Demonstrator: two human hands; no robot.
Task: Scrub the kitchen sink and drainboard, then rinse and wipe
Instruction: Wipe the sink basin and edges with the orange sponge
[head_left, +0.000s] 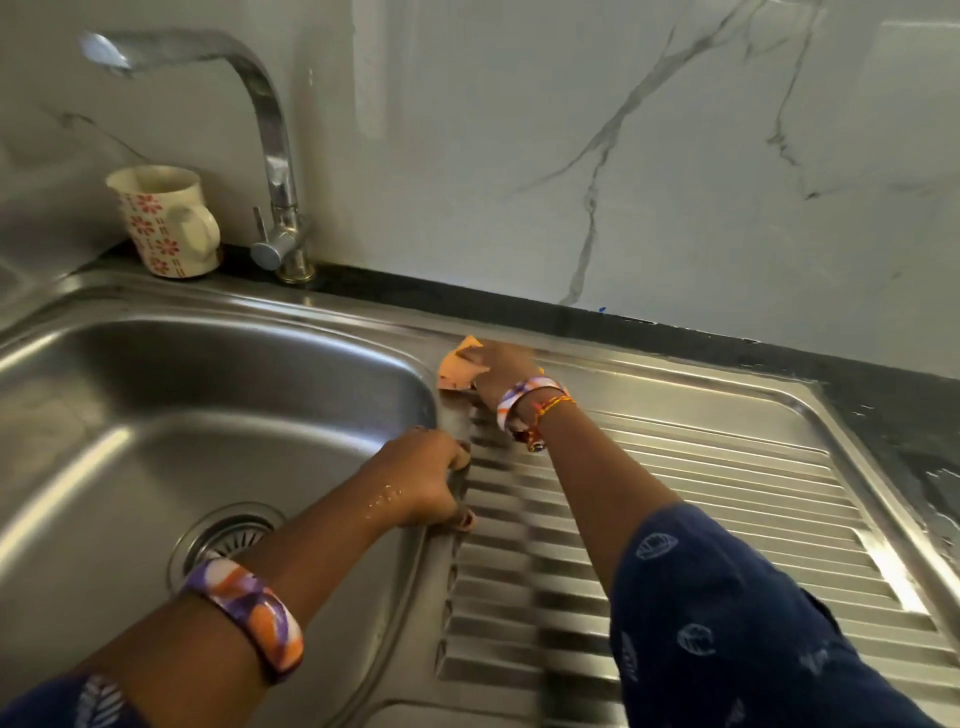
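Note:
A steel sink bowl (156, 415) fills the left, with its round drain strainer (228, 535) at the bottom. The ribbed steel drainboard (701, 509) spreads to the right. My right hand (498, 371) presses an orange cloth (460, 366) flat on the drainboard's far left corner, beside the bowl's rim. My left hand (431, 478) grips the ridge between bowl and drainboard, fingers curled over its edge. Water drops show on my left wrist.
A chrome tap (270, 150) stands behind the bowl, spout turned left. A cream mug with red flowers (166, 218) sits on the dark counter left of the tap. A marble-patterned wall (623, 156) rises behind; a dark counter strip (893, 426) borders the drainboard.

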